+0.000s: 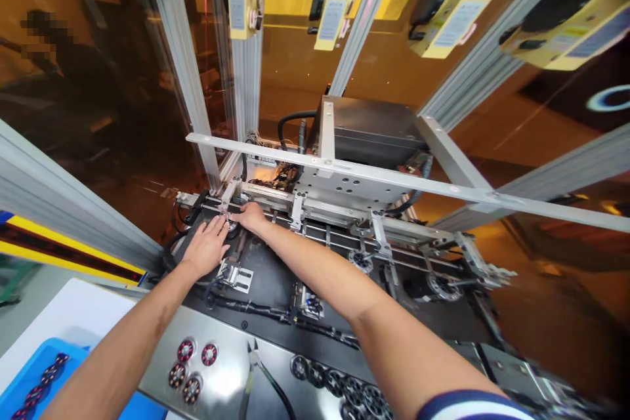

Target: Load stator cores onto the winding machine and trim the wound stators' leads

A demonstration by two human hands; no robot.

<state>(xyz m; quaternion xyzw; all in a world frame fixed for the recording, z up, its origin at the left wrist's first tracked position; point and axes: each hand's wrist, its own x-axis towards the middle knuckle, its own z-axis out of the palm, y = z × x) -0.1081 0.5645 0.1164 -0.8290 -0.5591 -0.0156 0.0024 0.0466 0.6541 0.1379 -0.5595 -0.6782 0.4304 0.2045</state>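
My left hand (209,246) lies fairly flat at the left end of the black machine bed (270,269), its fingers stretched toward a metal bracket. My right hand (250,216) reaches in from the other side with its fingers bent and closed at the same bracket; what they grip, if anything, is hidden. A round part (233,230), mostly covered, sits below the fingertips. Farther right along the bed's rails are two more round wheel-like parts, one near the middle (361,260) and one toward the right end (443,287).
A long metal bar (394,178) crosses above the bed, with yellow units (335,6) overhead. On the steel ledge (226,331) lie cutting pliers (253,357), several red-and-black round parts (186,350) and a row of dark round parts (335,382). A blue tray (54,348) stands lower left.
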